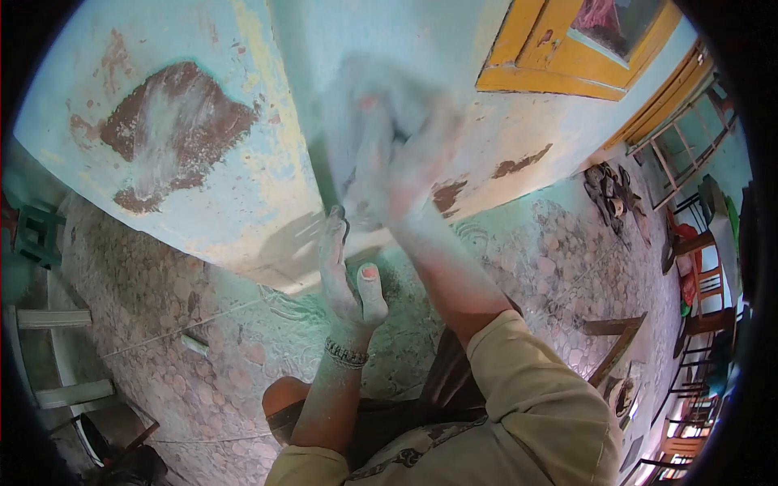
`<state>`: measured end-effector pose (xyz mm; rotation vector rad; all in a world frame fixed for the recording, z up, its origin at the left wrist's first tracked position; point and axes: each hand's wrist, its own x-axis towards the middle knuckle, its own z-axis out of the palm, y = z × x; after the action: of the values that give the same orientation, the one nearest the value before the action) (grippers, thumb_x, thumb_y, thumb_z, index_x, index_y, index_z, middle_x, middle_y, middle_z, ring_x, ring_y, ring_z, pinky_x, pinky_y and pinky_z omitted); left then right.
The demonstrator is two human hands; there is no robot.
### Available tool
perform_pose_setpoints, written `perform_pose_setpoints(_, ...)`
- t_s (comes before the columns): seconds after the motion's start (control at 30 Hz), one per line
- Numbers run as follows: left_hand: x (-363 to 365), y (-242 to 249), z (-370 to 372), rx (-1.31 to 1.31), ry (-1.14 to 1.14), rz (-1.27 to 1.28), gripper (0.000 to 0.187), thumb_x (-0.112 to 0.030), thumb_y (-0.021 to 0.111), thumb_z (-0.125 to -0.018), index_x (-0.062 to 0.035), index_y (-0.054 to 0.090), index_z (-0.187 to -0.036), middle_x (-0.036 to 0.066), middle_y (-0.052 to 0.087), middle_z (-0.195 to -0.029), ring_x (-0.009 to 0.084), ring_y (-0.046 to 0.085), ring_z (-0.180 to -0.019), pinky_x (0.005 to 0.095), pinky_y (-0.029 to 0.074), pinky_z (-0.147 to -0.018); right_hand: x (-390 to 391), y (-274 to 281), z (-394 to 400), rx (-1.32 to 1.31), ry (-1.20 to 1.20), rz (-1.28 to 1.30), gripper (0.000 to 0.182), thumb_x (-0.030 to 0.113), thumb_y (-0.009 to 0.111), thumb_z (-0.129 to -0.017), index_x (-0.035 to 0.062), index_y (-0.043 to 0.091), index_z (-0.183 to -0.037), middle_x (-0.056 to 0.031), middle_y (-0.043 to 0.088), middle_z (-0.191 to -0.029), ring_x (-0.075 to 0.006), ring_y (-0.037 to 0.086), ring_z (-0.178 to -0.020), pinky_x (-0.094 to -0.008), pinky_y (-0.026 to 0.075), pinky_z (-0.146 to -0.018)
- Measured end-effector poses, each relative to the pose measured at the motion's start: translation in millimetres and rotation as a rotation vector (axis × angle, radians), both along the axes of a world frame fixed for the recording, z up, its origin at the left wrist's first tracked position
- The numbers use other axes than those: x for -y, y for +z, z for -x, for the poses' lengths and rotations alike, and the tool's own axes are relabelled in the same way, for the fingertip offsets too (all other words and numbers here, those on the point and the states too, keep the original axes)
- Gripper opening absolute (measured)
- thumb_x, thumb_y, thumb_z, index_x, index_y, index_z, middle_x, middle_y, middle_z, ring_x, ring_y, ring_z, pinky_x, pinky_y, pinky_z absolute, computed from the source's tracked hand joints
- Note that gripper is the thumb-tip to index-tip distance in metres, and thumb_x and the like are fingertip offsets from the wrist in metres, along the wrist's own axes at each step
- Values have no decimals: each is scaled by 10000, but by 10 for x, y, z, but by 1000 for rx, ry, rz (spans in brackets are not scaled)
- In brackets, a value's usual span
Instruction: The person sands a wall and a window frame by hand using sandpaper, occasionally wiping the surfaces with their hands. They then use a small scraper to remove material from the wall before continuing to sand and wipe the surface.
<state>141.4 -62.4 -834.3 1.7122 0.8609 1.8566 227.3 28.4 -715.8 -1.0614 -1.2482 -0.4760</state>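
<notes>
My left hand [348,271], coated in pale dust, is raised with its fingers stretched up and its thumb apart, near the foot of the wall corner. Nothing shows in it. My right hand [397,154] is smeared by motion in front of the pale blue wall [438,49]. It seems to be at a greyish thing, too blurred to name, and whether it grips this is hidden. Left of the corner, the wall has a large brown bare patch [182,121] with whitish streaks.
A yellow-framed window [519,49] is at the upper right. Footwear [612,194] lies by the wall. Chairs [709,279] line the right side. A green stool [39,235] stands at the left. White dust covers the patterned floor [219,324].
</notes>
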Motion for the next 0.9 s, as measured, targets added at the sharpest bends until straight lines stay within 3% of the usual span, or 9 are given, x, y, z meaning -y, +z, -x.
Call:
perform_pose_setpoints(0.07,-13,-14,7,3,12,30,557,-297,450,-999,99,310,-1366,290,363,-1432,397,371,-1351,510,295,-1124,17,282,2,-127,14,8,253,181,719,-851,-13,581,-937,-147,592,-830,-319,565,-838,-389,437,-767)
perform_pose_setpoints(0.27,-7,51,-12,98,9,-1,519,-267,449,-1002,88,318,-1358,288,382,-1418,398,390,-1338,509,308,-1117,176,-1031,62,4,111,97,223,100,719,-847,-18,568,-961,-125,628,-854,-244,608,-839,-347,469,-784)
perform_pose_setpoints(0.4,65,33,-25,96,-3,54,578,-279,469,-982,143,334,-1355,302,380,-1418,387,404,-1328,457,321,-1116,-119,-92,17,-156,75,-61,249,85,734,-838,-29,565,-980,-92,642,-844,-197,605,-796,-331,485,-757)
perform_pose_setpoints(0.47,32,3,-2,68,2,49,566,-272,463,-986,141,338,-1352,299,396,-1404,383,420,-1315,458,331,-1109,-264,221,0,-283,163,-135,267,122,729,-833,-27,564,-982,-104,620,-824,-250,580,-798,-359,462,-761)
perform_pose_setpoints(0.53,52,-7,-18,96,3,58,535,-274,459,-993,115,350,-1345,289,421,-1382,376,437,-1300,471,339,-1100,-300,324,20,-309,227,-264,246,184,697,-834,2,559,-924,-139,573,-794,-357,531,-769,-431,408,-776)
perform_pose_setpoints(0.63,37,42,-44,190,2,56,481,-283,458,-1005,64,375,-1328,271,467,-1339,361,471,-1263,491,357,-1077,-17,-625,137,-184,203,-70,234,181,679,-850,2,566,-948,-140,582,-827,-360,535,-770,-439,403,-792)
perform_pose_setpoints(0.73,44,74,-58,241,1,63,467,-280,458,-1004,63,389,-1313,268,501,-1295,347,508,-1213,475,393,-1042,26,-996,26,8,175,-14,220,155,679,-845,3,581,-969,-140,589,-870,-363,547,-800,-437,393,-776)
perform_pose_setpoints(0.8,72,68,-49,245,6,93,459,-278,458,-1004,64,398,-1305,262,521,-1267,337,526,-1184,464,415,-1018,-113,-467,-59,41,-11,-73,353,146,744,-843,-60,535,-1039,-95,642,-837,-202,570,-809,-320,475,-729)
perform_pose_setpoints(0.9,120,59,-4,165,14,123,494,-252,474,-994,113,383,-1314,251,488,-1278,324,537,-1173,421,429,-1015,-293,267,-112,-41,126,-182,320,127,736,-844,-50,538,-1022,-96,632,-872,-210,565,-819,-323,452,-745)
